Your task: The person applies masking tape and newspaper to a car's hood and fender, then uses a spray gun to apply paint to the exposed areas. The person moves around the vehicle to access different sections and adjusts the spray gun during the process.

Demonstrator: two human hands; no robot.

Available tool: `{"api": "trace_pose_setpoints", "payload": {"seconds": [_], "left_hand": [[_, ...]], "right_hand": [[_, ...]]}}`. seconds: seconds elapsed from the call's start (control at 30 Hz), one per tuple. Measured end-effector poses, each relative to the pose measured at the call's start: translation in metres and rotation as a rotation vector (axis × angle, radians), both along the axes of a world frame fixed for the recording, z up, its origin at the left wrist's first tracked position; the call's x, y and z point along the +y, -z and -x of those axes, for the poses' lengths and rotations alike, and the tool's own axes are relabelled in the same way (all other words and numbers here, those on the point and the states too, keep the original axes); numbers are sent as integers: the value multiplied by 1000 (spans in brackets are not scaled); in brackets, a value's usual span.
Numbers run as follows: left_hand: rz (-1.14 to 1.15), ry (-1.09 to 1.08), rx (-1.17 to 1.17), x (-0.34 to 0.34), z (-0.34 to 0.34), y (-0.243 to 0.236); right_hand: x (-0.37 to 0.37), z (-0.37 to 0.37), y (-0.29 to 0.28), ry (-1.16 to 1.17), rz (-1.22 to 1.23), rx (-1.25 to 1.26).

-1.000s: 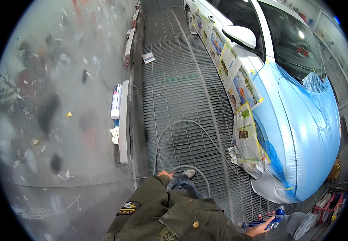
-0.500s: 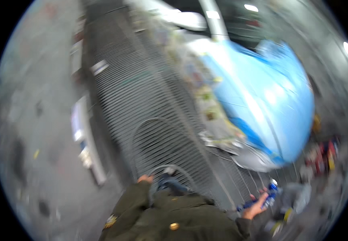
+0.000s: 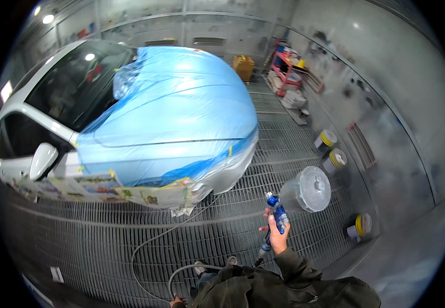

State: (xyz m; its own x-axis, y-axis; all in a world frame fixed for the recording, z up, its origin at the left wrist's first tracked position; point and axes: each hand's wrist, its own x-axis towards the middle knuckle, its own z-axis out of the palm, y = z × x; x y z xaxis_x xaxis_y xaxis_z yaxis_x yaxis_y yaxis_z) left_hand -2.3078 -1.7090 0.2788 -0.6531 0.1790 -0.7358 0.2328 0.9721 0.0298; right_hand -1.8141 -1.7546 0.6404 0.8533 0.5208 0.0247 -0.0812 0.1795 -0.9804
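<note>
My right hand [image 3: 279,237] grips a blue spray gun [image 3: 280,215] held out in front of me, fingers wrapped round its body. Below the gun hangs a small pale fitting near my sleeve. My left hand [image 3: 177,301] is low at the bottom edge, closed round a grey air hose [image 3: 181,271] that loops over the grated floor. Ahead and to the left stands a white car [image 3: 68,123], its front draped in blue plastic film [image 3: 181,113]. Printed masking paper [image 3: 150,197] is taped along its lower side.
A large lidded grey drum [image 3: 312,190] stands just beyond the spray gun. Several paint pails, one a yellow-topped pail [image 3: 361,225], line the right wall. Farther back are a red cart [image 3: 288,72] and a cardboard box [image 3: 243,68]. Grating [image 3: 181,231] covers the floor.
My view has swung to the right, so the car now lies to the left and the drum, pails and cart show plainly. The spray gun stays in my right hand, now raised ahead.
</note>
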Motion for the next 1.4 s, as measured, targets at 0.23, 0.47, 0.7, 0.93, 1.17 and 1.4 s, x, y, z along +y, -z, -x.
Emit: {"api": "trace_pose_setpoints", "payload": {"seconds": [0.23, 0.47, 0.7, 0.93, 1.17, 1.4], "left_hand": [[-36, 110, -63, 37, -6, -13], [8, 211, -42, 40, -32, -62], [-26, 108, -38, 23, -31, -76], [-133, 273, -46, -8, -18, -59], [-279, 233, -138, -37, -2, -77], [-248, 192, -157, -49, -20, -77]], "right_hand": [[-12, -2, 2, 127, -15, -10], [-13, -5, 3, 132, -24, -7], [-12, -2, 4, 73, -39, -2], [-3, -2, -4, -17, -41, -8], [7, 6, -3, -96, -30, 6], [-1, 0, 2, -78, -2, -28]]}}
